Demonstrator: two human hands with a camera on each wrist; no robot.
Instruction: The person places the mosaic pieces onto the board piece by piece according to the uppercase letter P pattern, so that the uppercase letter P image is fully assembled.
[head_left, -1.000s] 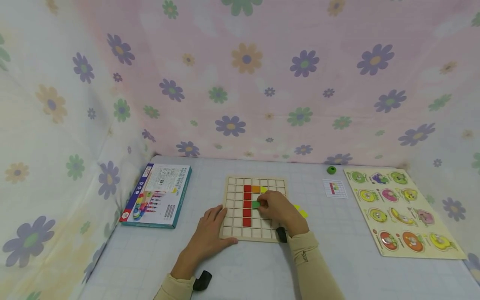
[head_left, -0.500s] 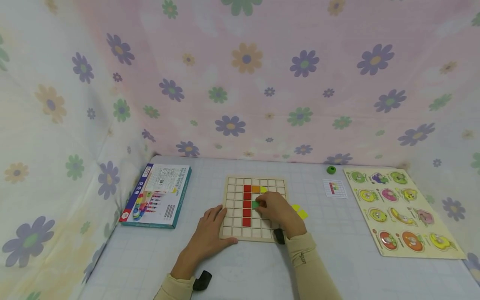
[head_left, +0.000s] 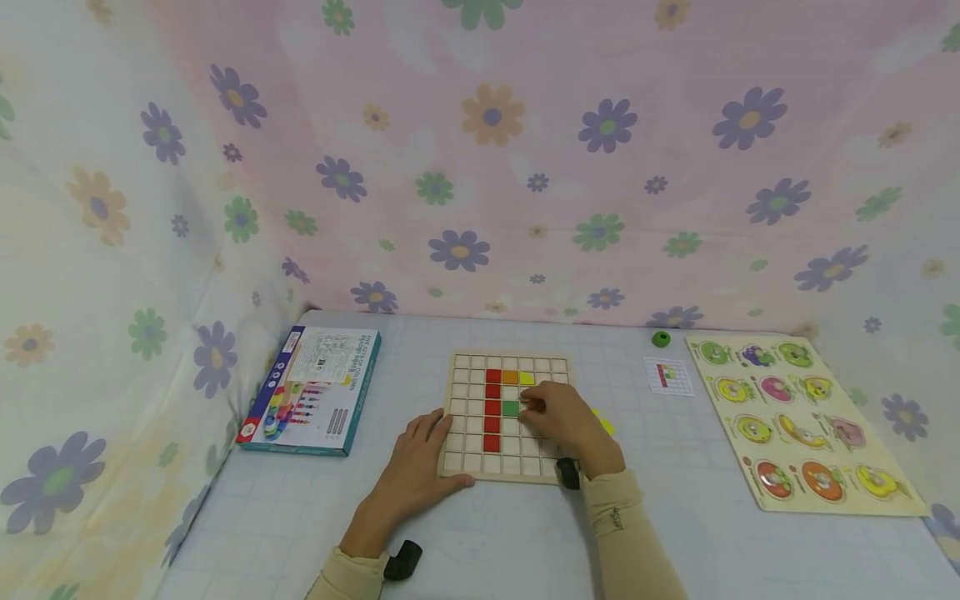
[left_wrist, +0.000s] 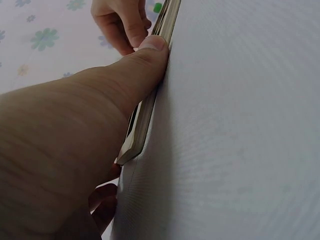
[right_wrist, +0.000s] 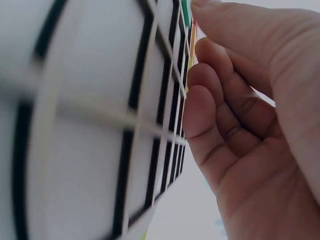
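A wooden grid board (head_left: 468, 463) lies flat mid-table in the head view. Red tiles (head_left: 492, 407) fill a column of it, with an orange tile (head_left: 510, 377) and a yellow tile (head_left: 527, 378) to the right of the top one. A green tile (head_left: 511, 408) sits in a cell beside the third red. My left hand (head_left: 408, 479) rests against the board's near left corner, thumb along the front edge (left_wrist: 160, 45), fingers at the left side. Just right of the green tile, my right hand (head_left: 562, 423) hovers low with bent fingers; nothing shows between them.
Loose yellow tiles (head_left: 605, 423) lie right of the board, partly behind the right hand. Further right are a pattern card (head_left: 669, 377), a green bead (head_left: 661, 339) and a fruit puzzle board (head_left: 765, 454). A boxed toy set (head_left: 315, 392) lies at the left.
My right hand has let go of the green tile and drawn slightly right, so the whole tile shows in its cell. My left hand stays at the board's corner.
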